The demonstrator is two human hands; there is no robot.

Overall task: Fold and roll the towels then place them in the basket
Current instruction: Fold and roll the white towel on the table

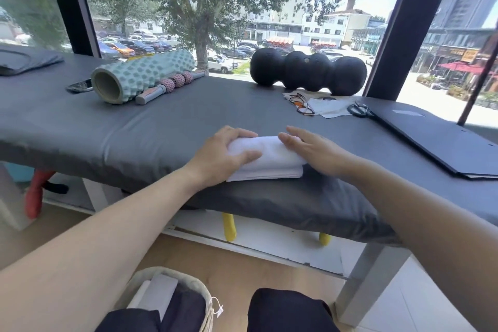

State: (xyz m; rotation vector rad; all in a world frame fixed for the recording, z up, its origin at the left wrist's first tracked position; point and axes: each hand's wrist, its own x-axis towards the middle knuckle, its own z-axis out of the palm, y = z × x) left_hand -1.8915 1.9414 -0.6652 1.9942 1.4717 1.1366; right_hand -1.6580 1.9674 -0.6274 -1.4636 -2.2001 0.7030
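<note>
A white towel, partly rolled, lies near the front edge of the grey padded table. My left hand grips the roll's left end, thumb in front and fingers curled over the top. My right hand rests on the roll's right end with its fingers nearly straight. An unrolled flat flap of the towel shows below the roll. On the floor by my knees stands a woven basket holding white and dark towels.
At the back of the table lie a teal foam roller, a pink massage stick, a phone, a black peanut roller, glasses, scissors and a black folder. Windows stand behind.
</note>
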